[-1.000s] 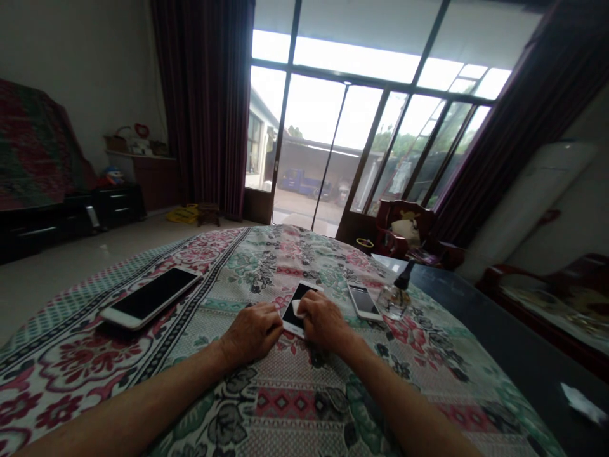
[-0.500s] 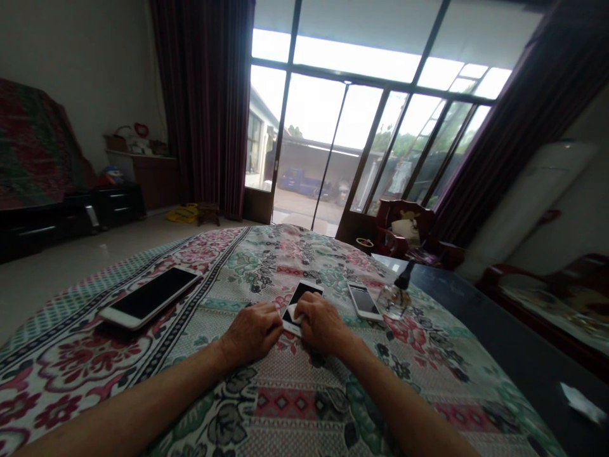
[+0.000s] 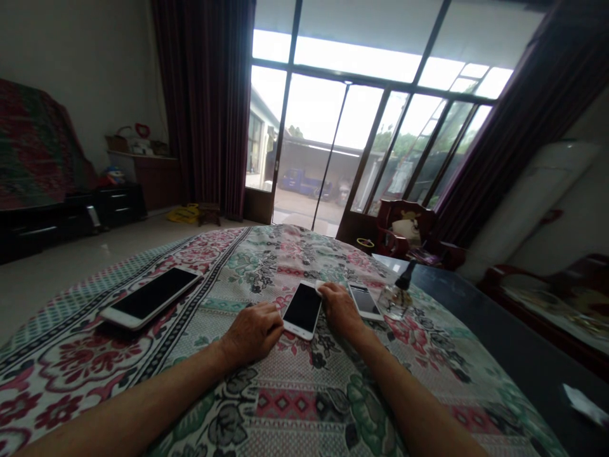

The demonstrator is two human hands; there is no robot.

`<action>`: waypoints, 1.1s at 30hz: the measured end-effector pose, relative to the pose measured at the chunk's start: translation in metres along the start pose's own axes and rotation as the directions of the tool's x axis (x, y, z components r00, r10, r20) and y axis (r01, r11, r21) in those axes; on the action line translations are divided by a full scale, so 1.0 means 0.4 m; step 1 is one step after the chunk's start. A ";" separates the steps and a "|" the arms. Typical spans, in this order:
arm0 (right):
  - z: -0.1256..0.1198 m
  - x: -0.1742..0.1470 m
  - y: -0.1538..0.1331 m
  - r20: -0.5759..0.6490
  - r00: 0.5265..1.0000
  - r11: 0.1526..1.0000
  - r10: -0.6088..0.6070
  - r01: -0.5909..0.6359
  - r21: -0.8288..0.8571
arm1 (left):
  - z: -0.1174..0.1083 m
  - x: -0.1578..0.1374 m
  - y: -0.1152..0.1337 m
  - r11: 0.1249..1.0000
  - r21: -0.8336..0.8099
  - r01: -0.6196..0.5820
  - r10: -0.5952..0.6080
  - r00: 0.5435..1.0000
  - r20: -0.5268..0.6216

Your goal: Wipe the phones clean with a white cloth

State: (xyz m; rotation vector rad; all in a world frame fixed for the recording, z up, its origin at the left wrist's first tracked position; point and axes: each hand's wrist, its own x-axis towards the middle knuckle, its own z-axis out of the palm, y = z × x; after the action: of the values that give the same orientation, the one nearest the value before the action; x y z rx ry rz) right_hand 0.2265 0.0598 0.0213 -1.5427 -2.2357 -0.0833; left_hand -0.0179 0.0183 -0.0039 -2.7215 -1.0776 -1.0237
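Note:
A white smartphone with a dark screen lies face up on the flowered cloth between my hands. My left hand rests on the cloth with curled fingers, its fingertips against the phone's lower left edge. At the upper right corner of the same phone, my right hand is closed on a small white wipe, most of it hidden under the fingers. Just right of that hand lies a second, smaller white phone. A larger white phone lies farther left, its screen dark too.
A clear glass bottle with a black top stands beyond the smaller phone. The patterned tablecloth covers the table. A dark tabletop shows at right, with a white packet on it. Wooden chairs stand by the glass doors.
My right hand has slid right and away from me across the phone, from mid-screen to its upper right corner, uncovering the screen. My left hand has stayed in place.

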 end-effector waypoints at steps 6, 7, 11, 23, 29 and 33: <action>-0.029 -0.003 0.006 0.082 0.990 0.990 -0.114 0.106 0.094 | 0.000 -0.001 0.001 1.000 -0.011 0.013 -0.013 1.000 0.000; -0.035 -0.003 0.006 0.090 0.987 0.987 -0.131 0.122 0.106 | 0.001 -0.001 0.001 1.000 -0.014 0.013 -0.013 1.000 -0.001; -0.058 -0.003 -0.004 0.153 0.971 0.979 -0.186 0.170 0.109 | 0.002 -0.002 0.000 1.000 -0.021 0.019 -0.019 1.000 0.005; -0.132 -0.027 -0.117 0.388 0.857 0.941 -0.339 0.312 0.132 | 0.004 -0.004 -0.004 0.999 -0.023 0.029 -0.028 0.999 0.031; -0.140 -0.028 -0.131 0.427 0.829 0.932 -0.362 0.315 0.179 | 0.003 -0.005 -0.002 0.999 -0.021 0.028 -0.028 0.999 0.026; -0.107 -0.016 -0.099 0.330 0.898 0.956 -0.292 0.260 0.138 | 0.002 -0.004 0.000 0.999 -0.032 0.019 -0.019 1.000 0.023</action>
State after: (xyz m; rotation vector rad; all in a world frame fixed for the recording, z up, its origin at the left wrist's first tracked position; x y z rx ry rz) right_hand 0.2056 0.0271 0.0651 -1.2582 -2.6849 0.2247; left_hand -0.0184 0.0176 -0.0055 -2.7599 -1.1018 -1.0249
